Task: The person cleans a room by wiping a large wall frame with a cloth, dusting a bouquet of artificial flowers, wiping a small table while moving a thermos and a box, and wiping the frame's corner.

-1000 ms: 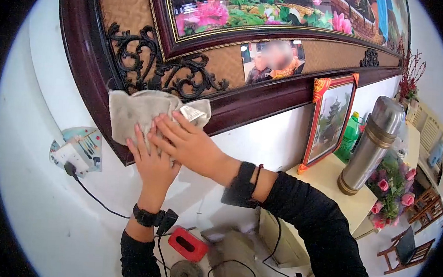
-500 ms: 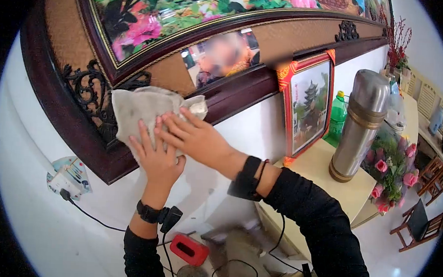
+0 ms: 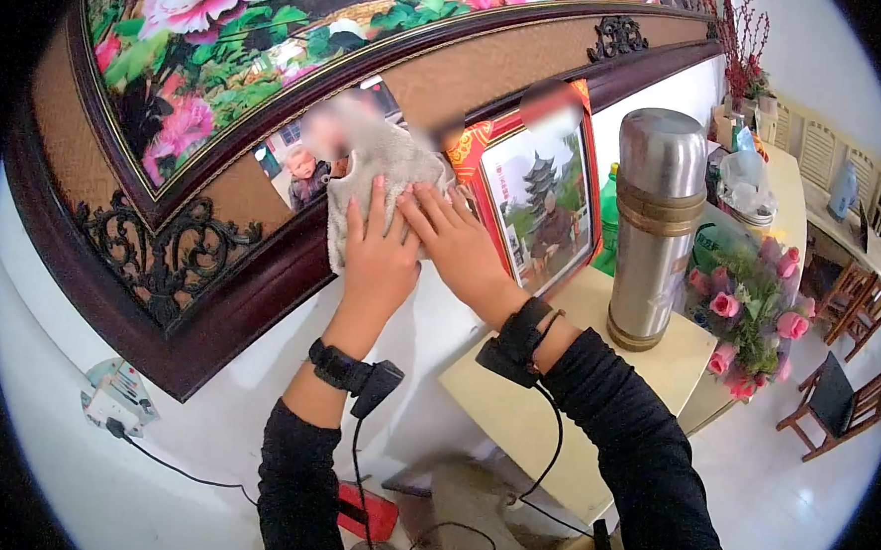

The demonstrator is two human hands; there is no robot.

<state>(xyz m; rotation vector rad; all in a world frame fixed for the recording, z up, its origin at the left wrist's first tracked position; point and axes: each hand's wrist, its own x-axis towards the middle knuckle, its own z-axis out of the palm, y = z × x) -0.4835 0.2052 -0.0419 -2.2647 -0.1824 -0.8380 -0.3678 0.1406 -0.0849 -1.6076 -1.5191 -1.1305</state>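
A grey-beige cloth (image 3: 377, 157) lies against the dark wooden frame (image 3: 260, 295) on the wall, covering part of a small photo (image 3: 301, 173). My left hand (image 3: 377, 257) presses flat on the cloth's lower part, fingers stretched upward. Beside it my right hand (image 3: 462, 246) also rests on the cloth, its fingers extended and close to the left ones. Just right of the cloth stands a red-bordered framed picture (image 3: 539, 201). Black carved scrollwork (image 3: 167, 261) fills the frame's lower left corner.
A steel thermos (image 3: 652, 236) stands on a cream cabinet (image 3: 554, 381), near a green bottle (image 3: 608, 219) and pink roses (image 3: 747, 311). A plugged-in wall socket (image 3: 118, 408) is at the lower left. Cables hang from both wrists. Below is a red box (image 3: 373, 515).
Both hands and the cloth have moved right along the frame, from the carved corner onto the small photo. The view has shifted right too.
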